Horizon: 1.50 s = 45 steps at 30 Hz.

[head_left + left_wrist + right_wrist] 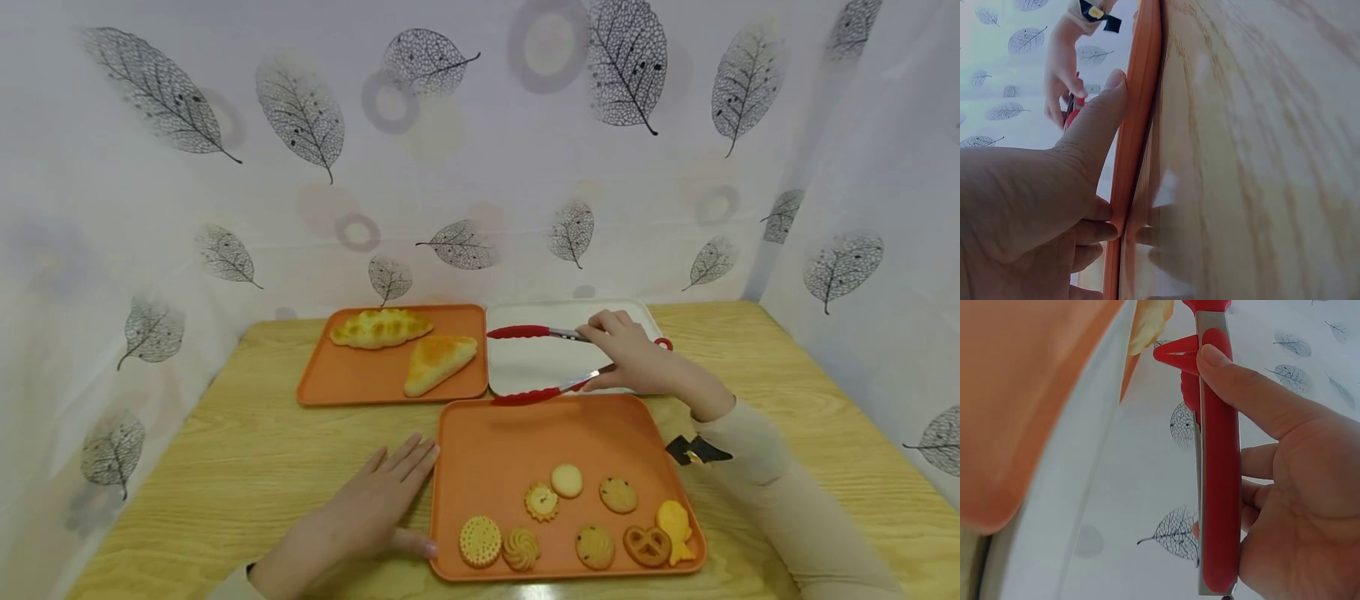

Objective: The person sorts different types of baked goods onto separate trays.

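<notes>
In the head view we see the right hand (630, 354) gripping a pair of red-and-silver tongs (525, 332) above the white tray (525, 367), its fingers and thumb bent onto the two handles. The tongs lie within the fingers, their two arms spread well apart and pointing left. One red tip is near the right rim of the rear orange tray (352, 375), close to the triangular bread (441, 364); the other is by the far rim of the front orange tray (517, 442). A long braided bread (382, 328) lies behind the triangular one. We find the left hand (375, 500) at the front tray's left side, its fingers straight and holding nothing. Near that tray's close edge sit the cookies (480, 542), among them a pretzel (647, 546) and a fish-shaped piece (675, 527). All three trays stand on the wooden counter (247, 433).

In the left wrist view, we see the left thumb extended against the front tray's orange rim, the other fingers beside it.

In the right wrist view, we see the thumb lying on the tongs' red grip, with the other fingers partly hidden behind it.
</notes>
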Motion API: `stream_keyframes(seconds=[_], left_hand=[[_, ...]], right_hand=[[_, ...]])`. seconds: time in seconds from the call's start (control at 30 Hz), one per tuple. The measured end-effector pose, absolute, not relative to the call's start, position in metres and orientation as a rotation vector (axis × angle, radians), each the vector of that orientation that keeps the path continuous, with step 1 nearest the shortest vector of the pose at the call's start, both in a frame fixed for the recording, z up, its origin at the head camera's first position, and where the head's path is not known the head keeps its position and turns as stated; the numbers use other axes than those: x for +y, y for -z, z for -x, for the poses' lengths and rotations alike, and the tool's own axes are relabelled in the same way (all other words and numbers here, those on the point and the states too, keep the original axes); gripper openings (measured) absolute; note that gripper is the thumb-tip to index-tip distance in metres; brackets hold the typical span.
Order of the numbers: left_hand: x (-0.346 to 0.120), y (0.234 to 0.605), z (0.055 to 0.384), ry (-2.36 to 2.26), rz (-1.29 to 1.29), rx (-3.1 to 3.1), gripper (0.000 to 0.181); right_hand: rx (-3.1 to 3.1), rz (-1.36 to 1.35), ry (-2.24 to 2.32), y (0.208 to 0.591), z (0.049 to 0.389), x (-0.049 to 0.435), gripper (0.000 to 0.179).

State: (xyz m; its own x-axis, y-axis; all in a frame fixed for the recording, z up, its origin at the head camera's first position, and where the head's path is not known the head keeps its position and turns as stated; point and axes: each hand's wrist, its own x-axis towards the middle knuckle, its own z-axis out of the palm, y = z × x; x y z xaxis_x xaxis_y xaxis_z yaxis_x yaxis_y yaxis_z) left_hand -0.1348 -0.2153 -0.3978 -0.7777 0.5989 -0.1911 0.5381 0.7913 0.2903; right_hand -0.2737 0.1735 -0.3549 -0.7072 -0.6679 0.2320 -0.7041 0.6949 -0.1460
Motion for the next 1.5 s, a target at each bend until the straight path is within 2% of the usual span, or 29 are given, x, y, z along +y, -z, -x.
stream_keyframes(seconds=[0.4, 0.67, 0.97, 1.5], left_hand=[[-0.216, 0.399, 0.134, -0.315, -0.911, 2.729, 0.115], [-0.215, 0.399, 0.133, -0.304, -0.917, 2.73, 0.114], [-0.215, 0.401, 0.133, -0.296, -0.916, 2.726, 0.114], [-0.217, 0.403, 0.132, -0.305, -0.909, 2.736, 0.113]], right_hand=[[-2.62, -1.164, -0.31, 0.363, 0.225, 0.218, 0.074], [-2.639, -1.165, -0.282, 0.36, 0.205, 0.241, 0.075], [-2.627, -1.248, -0.277, 0.352, 0.2, 0.251, 0.07], [-2.579, -1.348, -0.199, 0.348, 0.197, 0.237, 0.062]])
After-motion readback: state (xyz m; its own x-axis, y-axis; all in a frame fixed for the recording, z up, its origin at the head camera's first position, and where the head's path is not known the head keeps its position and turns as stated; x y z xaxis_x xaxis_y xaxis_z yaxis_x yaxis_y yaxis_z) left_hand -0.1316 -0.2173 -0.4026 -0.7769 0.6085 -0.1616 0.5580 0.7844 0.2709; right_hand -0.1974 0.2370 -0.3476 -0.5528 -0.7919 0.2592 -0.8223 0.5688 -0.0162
